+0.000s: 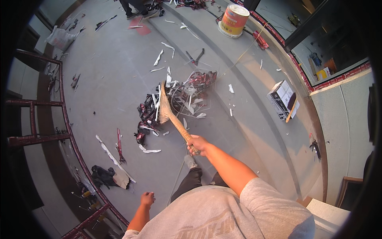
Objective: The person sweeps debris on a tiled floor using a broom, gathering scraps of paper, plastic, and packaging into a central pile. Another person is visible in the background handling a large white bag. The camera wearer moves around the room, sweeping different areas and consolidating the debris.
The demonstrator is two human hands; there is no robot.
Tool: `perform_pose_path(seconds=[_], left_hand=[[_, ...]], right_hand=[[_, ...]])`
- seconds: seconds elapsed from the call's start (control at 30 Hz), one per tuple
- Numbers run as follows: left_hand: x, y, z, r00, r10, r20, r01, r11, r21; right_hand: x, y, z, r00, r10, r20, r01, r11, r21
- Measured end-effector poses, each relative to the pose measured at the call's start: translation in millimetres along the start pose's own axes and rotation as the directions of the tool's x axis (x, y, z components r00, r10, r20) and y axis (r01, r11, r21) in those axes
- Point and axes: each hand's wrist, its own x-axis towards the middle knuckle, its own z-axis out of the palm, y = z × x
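My right hand (197, 143) grips the handle end of a straw broom (169, 111) that slants up and left across the grey floor. The broom's head rests against a pile of dark red and white scraps (183, 97) in the middle of the floor. My left hand (147, 198) hangs low at my side with its fingers loosely curled, holding nothing. My dark trouser leg and shoe (191, 161) show just below the right hand.
A white and orange bucket (233, 20) stands on the step at the back. A cardboard box (282, 99) lies at the right. Dark red railing (59, 131) curves along the left. Loose white strips (113, 157) and a dark cloth (104, 175) litter the floor. Another person's feet (135, 12) stand far back.
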Motion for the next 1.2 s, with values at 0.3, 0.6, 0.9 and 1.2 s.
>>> perform_pose_path(seconds=[0.3,0.6,0.9,1.2], left_hand=[[-12,79,50,0.981,0.191,0.026,-0.186,0.974,-0.131],[-43,61,67,0.978,-0.099,-0.185,0.069,0.985,-0.158],[-101,95,158,0.962,-0.161,-0.223,0.093,0.954,-0.287],[-112,185,249,0.993,-0.049,-0.111,0.036,0.992,-0.122]], right_hand=[[-113,-23,-80,0.978,-0.116,-0.171,0.052,0.94,-0.336],[-16,-160,-182,0.943,-0.229,-0.243,0.143,0.935,-0.325],[197,-193,-208,0.87,-0.192,-0.455,-0.25,0.623,-0.741],[290,-300,-48,1.0,0.022,-0.02,-0.023,0.999,-0.04]])
